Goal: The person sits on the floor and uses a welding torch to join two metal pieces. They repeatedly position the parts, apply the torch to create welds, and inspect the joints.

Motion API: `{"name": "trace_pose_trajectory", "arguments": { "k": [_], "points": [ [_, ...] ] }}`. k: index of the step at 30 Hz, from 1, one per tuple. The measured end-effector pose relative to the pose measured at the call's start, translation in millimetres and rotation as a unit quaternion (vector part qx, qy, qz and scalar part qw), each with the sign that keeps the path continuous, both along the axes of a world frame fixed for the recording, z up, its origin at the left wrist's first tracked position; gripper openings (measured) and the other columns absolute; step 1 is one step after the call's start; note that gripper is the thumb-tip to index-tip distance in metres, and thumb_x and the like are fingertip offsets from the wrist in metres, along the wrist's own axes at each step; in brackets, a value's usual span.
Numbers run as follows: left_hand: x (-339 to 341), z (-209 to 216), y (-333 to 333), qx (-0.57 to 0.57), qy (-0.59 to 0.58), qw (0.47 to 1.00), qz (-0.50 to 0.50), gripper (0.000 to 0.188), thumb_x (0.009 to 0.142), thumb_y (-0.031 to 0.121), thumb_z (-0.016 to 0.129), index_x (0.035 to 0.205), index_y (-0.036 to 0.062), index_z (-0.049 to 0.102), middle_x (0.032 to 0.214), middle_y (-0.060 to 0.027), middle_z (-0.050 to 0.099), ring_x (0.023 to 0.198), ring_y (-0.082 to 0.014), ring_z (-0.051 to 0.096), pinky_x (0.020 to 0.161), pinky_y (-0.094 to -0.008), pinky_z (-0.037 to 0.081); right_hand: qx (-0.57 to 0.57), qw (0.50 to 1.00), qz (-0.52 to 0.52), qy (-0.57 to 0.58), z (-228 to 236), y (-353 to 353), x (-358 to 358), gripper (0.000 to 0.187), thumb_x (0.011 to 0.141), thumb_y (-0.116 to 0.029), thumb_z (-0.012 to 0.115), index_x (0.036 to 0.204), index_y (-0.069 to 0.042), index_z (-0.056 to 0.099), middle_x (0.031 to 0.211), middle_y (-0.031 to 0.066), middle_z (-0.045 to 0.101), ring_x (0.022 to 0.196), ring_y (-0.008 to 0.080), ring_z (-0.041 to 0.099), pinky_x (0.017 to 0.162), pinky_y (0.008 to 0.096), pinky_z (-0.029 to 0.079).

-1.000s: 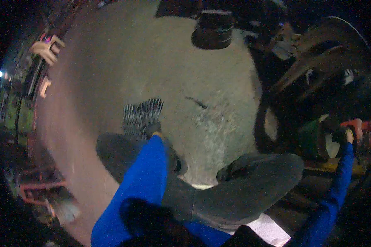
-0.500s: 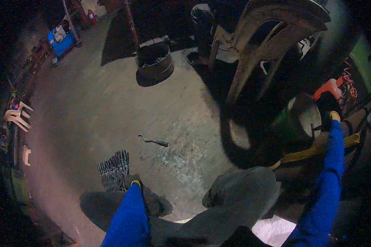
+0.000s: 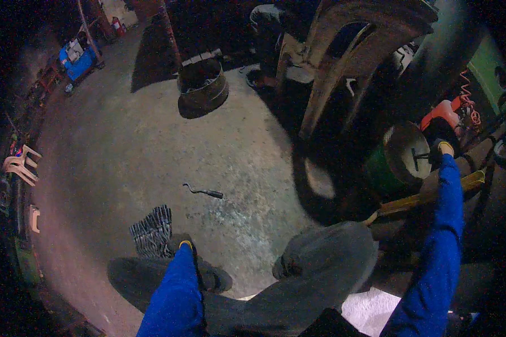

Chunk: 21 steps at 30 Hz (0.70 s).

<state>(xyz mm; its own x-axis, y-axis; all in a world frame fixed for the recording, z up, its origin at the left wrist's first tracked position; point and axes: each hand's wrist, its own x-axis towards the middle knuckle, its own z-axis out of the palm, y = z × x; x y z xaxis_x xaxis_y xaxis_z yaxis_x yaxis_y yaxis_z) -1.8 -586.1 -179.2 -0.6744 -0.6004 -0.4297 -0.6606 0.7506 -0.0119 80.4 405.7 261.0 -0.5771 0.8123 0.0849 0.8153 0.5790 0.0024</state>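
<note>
My right hand (image 3: 439, 149), in a dark glove with a yellow cuff, reaches out to the right. It is closed on a dark T-shaped metal piece (image 3: 419, 157), which shows against the pale inside of a tilted green drum (image 3: 389, 163). My left hand (image 3: 181, 242), also in a dark glove, is low beside my crossed legs. Next to it a row of dark, slender metal pieces (image 3: 150, 229) lies on the floor. The left fingers are too dark to make out. A hooked tool with a thick handle (image 3: 204, 191) lies on the concrete ahead.
A round metal tub (image 3: 208, 92) with things inside stands ahead. A plastic chair (image 3: 343, 50) stands near a seated person's leg (image 3: 270, 28). A yellow bar (image 3: 433, 196) lies below the drum; an orange object with a coiled red hose (image 3: 444, 115) is behind it.
My right hand has moved slightly away from me, bringing the T-shaped piece further up across the drum's mouth. My left hand stays by the row of metal pieces. The whole view has shifted a little.
</note>
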Motion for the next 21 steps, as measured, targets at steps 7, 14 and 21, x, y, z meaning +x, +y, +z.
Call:
{"name": "trace_pose_trajectory", "arguments": {
  "k": [7,14,21],
  "points": [
    [-17,-8,-16,0.037,0.092,0.976,-0.195,0.045,0.081,0.041,0.063,0.111,0.0072,0.067,0.118,-0.0174,0.065,0.110,-0.0372,0.061,0.091,-0.0483,0.049,-0.009,0.999,0.021,-0.022,-48,6,1,0.038,0.080,-0.029,0.068,0.110,-0.005,0.067,0.105,0.0156,0.068,0.098,0.0317,0.064,0.085,0.0403,0.051],
    [-108,38,50,0.012,0.025,0.962,-0.272,0.042,0.085,0.034,0.059,0.119,0.0104,0.063,0.127,-0.0178,0.061,0.116,-0.0358,0.058,0.098,-0.0452,0.046,0.013,0.998,0.045,-0.038,-95,51,-7,0.037,0.081,-0.028,0.068,0.109,-0.005,0.067,0.104,0.0154,0.068,0.097,0.0311,0.065,0.084,0.0398,0.052],
    [-185,19,20,0.005,0.151,0.966,-0.212,0.037,0.086,0.033,0.055,0.112,0.0077,0.065,0.110,-0.0215,0.065,0.106,-0.0399,0.061,0.095,-0.0467,0.047,-0.030,0.994,0.102,-0.028,-178,65,-104,0.035,0.081,-0.027,0.067,0.109,-0.005,0.066,0.102,0.0151,0.069,0.095,0.0304,0.065,0.083,0.0393,0.052]
  ]
}}
